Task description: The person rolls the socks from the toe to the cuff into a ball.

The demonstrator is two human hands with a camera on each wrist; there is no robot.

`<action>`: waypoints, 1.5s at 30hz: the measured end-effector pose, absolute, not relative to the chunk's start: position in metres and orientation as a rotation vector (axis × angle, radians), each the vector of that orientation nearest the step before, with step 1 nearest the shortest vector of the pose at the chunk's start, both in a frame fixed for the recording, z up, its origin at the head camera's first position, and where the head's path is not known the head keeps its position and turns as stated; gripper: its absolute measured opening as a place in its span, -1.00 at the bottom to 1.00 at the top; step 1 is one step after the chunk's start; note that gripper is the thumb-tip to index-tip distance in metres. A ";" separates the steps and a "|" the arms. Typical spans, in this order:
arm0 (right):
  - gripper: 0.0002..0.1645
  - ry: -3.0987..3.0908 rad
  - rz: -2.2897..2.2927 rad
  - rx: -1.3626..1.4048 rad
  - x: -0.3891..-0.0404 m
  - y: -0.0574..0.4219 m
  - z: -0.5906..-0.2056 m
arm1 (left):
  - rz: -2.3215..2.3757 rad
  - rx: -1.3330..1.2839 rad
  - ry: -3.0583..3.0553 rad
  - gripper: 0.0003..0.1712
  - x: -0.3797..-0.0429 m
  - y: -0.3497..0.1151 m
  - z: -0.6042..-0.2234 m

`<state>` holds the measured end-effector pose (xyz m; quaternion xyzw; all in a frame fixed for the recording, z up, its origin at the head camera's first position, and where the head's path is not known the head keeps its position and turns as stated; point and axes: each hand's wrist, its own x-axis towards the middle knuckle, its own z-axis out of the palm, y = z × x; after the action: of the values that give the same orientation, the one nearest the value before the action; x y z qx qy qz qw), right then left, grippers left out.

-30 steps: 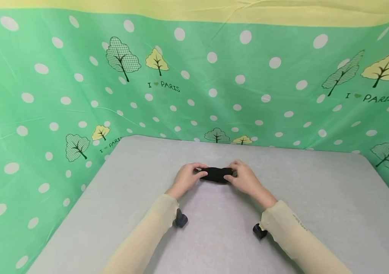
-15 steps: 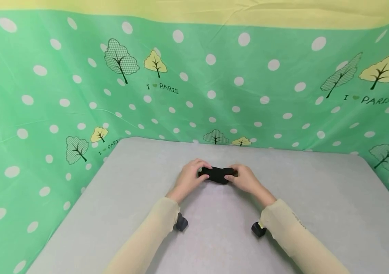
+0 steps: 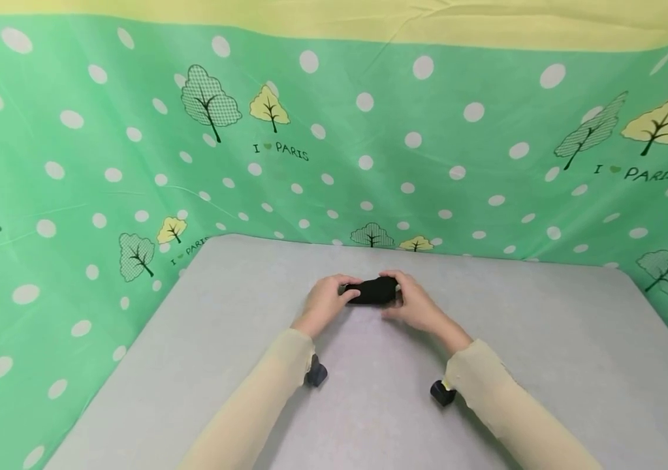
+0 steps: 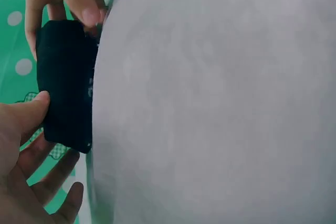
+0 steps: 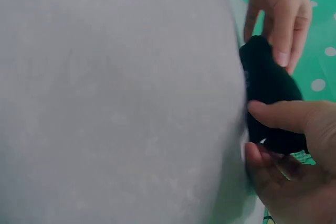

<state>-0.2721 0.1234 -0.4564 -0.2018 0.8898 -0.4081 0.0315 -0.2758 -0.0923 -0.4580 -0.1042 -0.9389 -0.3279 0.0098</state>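
Observation:
A black folded cloth bundle (image 3: pixel 371 291) is between the two hands, towards the far side of the table. My left hand (image 3: pixel 324 300) pinches its left end, thumb on the near side. In the left wrist view the other left fingers spread beneath the bundle (image 4: pixel 65 82), which has small pale marks along one edge. Around the right end curls my right hand (image 3: pixel 418 303), its fingers over the top and its thumb lower, by the near edge. The right wrist view has the right thumb (image 5: pixel 283 115) across the cloth; part of that end is hidden.
The grey table (image 3: pixel 363 405) has its back edge just beyond the hands. A green polka-dot curtain (image 3: pixel 310 176) printed with trees hangs behind and along the left. Small black devices (image 3: pixel 317 373) sit at both wrists below the pale sleeves.
The bundle's right end has risen and looks thicker. The right thumb has come off its front face and dropped lower, while the right fingers reach farther over the top. The left hand shifted slightly.

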 end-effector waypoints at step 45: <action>-0.91 2.817 -1.755 -0.797 -0.215 0.148 -0.424 | -1.579 -0.494 -2.466 -0.60 -0.220 -0.047 -0.433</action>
<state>-0.2146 0.1478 -0.4236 -0.2312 0.8177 -0.5095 -0.1355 -0.2204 -0.0465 -0.4334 -0.1656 -0.8274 -0.5298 0.0857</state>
